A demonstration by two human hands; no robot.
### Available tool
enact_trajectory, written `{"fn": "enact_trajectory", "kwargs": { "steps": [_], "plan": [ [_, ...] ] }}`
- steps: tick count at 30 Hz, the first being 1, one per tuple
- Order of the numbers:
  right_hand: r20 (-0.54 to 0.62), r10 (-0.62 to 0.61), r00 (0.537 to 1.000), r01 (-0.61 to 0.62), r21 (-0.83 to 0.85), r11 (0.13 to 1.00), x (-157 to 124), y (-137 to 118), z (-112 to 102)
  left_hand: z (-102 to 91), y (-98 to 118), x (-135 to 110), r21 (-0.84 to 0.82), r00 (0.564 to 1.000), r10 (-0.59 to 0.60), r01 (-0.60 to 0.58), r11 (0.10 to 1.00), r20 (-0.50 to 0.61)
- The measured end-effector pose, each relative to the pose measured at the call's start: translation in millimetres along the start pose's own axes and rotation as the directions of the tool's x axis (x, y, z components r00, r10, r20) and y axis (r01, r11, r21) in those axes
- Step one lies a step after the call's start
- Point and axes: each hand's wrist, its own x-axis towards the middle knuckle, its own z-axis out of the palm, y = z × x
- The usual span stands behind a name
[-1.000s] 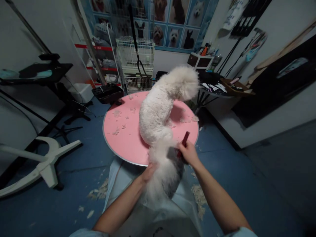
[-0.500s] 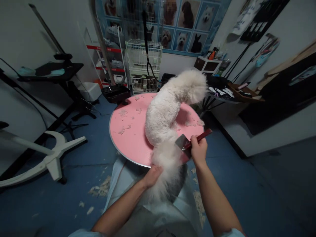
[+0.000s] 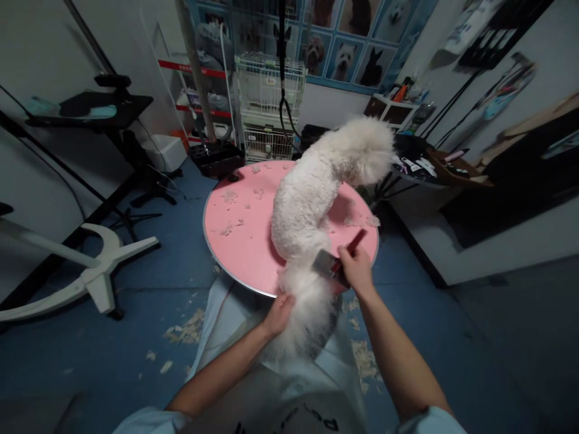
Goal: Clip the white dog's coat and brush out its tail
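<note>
A white dog (image 3: 302, 199) with short curly fur on its back is on a round pink grooming table (image 3: 239, 253), its fluffy head turned to the right. Its long bushy tail (image 3: 307, 307) hangs over the near edge. My left hand (image 3: 278, 314) is closed on the left side of the tail, the fingertips partly hidden in the fur. In my right hand (image 3: 357, 268) is a slicker brush (image 3: 326, 263) with a red handle and a flat grey head. The brush head lies against the right side of the tail near its base.
Clipped fur lies on the pink table and in tufts on the blue floor (image 3: 190, 328). A black grooming loop (image 3: 284, 99) hangs beyond the table. Wire cages (image 3: 271, 90) stand behind. Tools lie on a side table (image 3: 407, 172) at right. A white wheeled base (image 3: 102, 274) is at left.
My right hand has brought the slicker brush left and onto the tail's fur, turning the handle steeper. My left hand remains at the tail. The whole view has shifted slightly.
</note>
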Motion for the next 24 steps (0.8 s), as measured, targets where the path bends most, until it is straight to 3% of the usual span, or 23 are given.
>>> {"fn": "enact_trajectory", "kwargs": {
  "steps": [2,6,7,10,11,14,15,16,18,19,22,23,24],
  "plan": [
    [-0.155,-0.033,0.987,0.038,0.029,0.999,-5,-3,-2,0.9,-1,1,0.015,1.000,0.030,-0.030,0.999,0.003],
    [0.129,-0.060,0.990,0.058,0.024,0.998,-10,-6,-10,1.8,-2,2,-0.081,0.997,-0.031,0.036,0.996,0.066],
    [0.099,-0.048,0.994,0.047,0.005,0.999,-11,-6,-11,1.7,-2,2,-0.090,0.997,-0.042,0.048,0.995,0.066],
    [-0.192,-0.037,0.981,0.043,0.027,0.999,-13,-6,-14,1.7,0,2,-0.055,0.998,-0.031,0.034,0.998,0.057],
    [-0.170,-0.040,0.985,0.048,0.047,0.998,-14,-5,-14,2.0,1,2,-0.045,0.998,-0.026,0.029,0.999,0.062],
    [0.087,0.004,0.996,-0.009,0.051,0.999,-15,-2,-17,3.6,3,2,-0.048,0.997,-0.029,0.032,0.998,0.066],
    [0.070,0.033,0.997,-0.036,0.045,0.998,-15,0,-19,4.4,3,2,-0.051,0.998,-0.031,0.034,0.998,0.054],
    [-0.032,0.055,0.998,-0.054,0.052,0.997,-15,2,-22,5.2,3,2,-0.050,0.999,-0.033,0.035,0.998,0.042],
    [-0.303,0.075,0.950,-0.042,0.114,0.993,-16,5,-26,7.3,1,3,-0.044,0.999,-0.030,0.032,0.999,0.032],
    [-0.328,0.071,0.942,-0.024,0.145,0.989,-19,6,-27,8.4,0,3,-0.042,0.999,-0.027,0.028,0.999,0.031],
    [-0.047,0.053,0.998,-0.045,0.158,0.986,-27,11,-24,12.2,-1,4,-0.038,1.000,-0.007,0.007,0.999,-0.003],
    [-0.007,0.071,0.997,-0.069,0.143,0.987,-28,13,-23,13.3,-1,5,-0.032,1.000,0.000,-0.001,0.999,-0.017],
    [-0.051,0.093,0.994,-0.086,0.135,0.987,-29,15,-23,14.3,-1,5,-0.023,1.000,0.007,-0.008,1.000,-0.027]
  ]
}}
